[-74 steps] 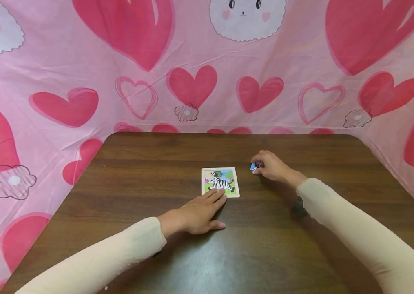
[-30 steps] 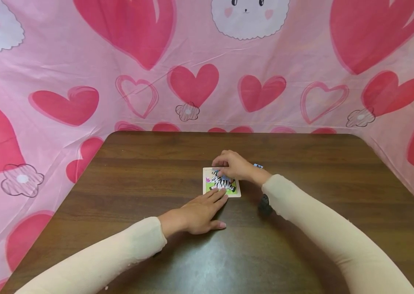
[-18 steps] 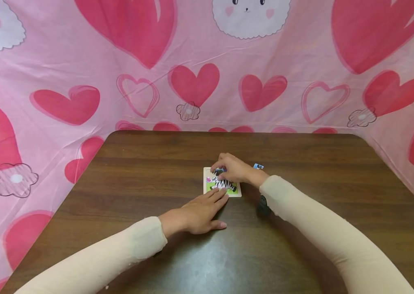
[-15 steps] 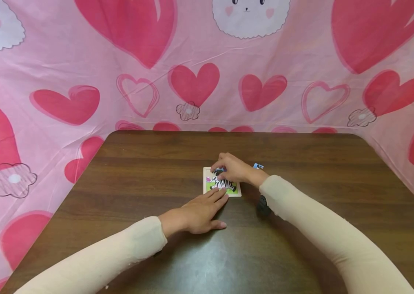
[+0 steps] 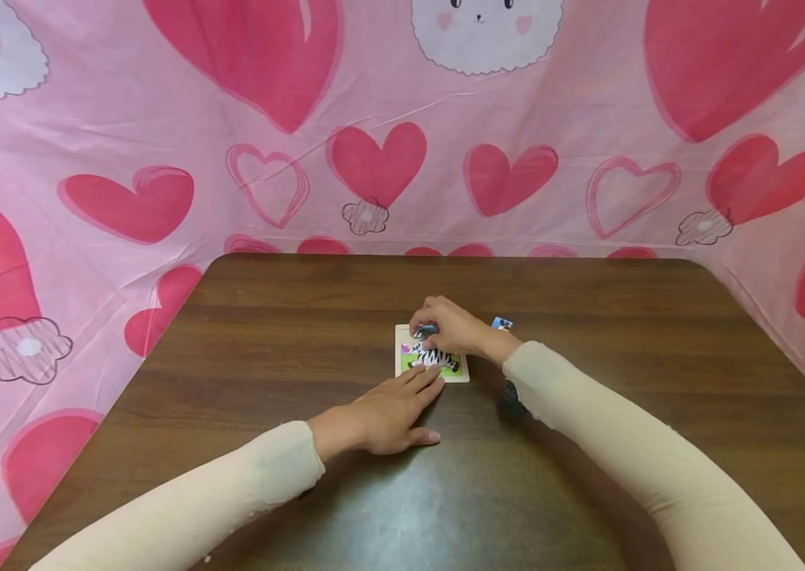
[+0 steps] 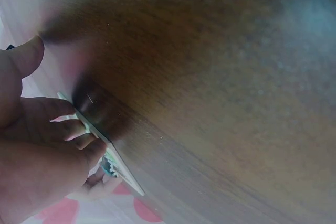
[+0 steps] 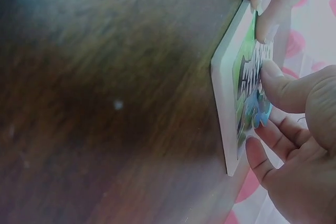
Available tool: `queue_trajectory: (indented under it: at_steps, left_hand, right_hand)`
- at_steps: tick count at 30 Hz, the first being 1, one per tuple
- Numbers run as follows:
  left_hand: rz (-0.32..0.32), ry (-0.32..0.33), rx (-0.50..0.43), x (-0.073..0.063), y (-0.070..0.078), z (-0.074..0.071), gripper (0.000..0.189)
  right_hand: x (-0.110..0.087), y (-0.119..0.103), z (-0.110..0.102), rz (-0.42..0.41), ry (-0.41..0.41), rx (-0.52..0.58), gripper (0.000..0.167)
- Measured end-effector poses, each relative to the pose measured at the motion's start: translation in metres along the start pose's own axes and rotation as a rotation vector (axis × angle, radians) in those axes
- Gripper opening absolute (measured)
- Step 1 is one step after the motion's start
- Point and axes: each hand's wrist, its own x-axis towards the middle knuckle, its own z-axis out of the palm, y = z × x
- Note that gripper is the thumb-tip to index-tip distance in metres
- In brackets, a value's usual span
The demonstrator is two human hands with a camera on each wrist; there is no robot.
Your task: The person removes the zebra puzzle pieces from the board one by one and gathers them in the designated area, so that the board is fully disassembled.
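While the straight-fingered left hand [image 5: 389,416] steadies the mid-frame board [image 5: 399,349], seat the piece [image 7: 261,118] pinched in the right hand [image 5: 454,327] squarely.

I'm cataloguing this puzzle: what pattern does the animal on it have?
The puzzle animal has black and white stripes, clearest in the head view.

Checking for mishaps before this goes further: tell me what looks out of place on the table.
One blue-and-black puzzle piece lies loose on the table, apart from the zebra board, so it looks stray. Nothing visible looks spilled or damaged.
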Motion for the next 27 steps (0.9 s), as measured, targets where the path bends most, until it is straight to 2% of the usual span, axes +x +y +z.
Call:
queue_trajectory:
  at_steps: [6,16,27]
  left_hand:
    - [-0.004,-0.001,-0.004,-0.0010,0.0012,-0.0012,0.076]
    - [-0.004,0.001,0.007,-0.0009,0.0022,-0.0009,0.076]
    - [-0.006,-0.001,0.008,-0.0009,0.0016,0.0001,0.076]
  right_hand:
    - [-0.0002,-0.0004,-0.0003,0.005,-0.007,0.002,0.019]
    - [-0.0009,-0.0014,-0.0018,-0.016,0.013,-0.107,0.023]
    - [-0.0029,-0.0009,-0.0085,0.013,-0.063,-0.090,0.027]
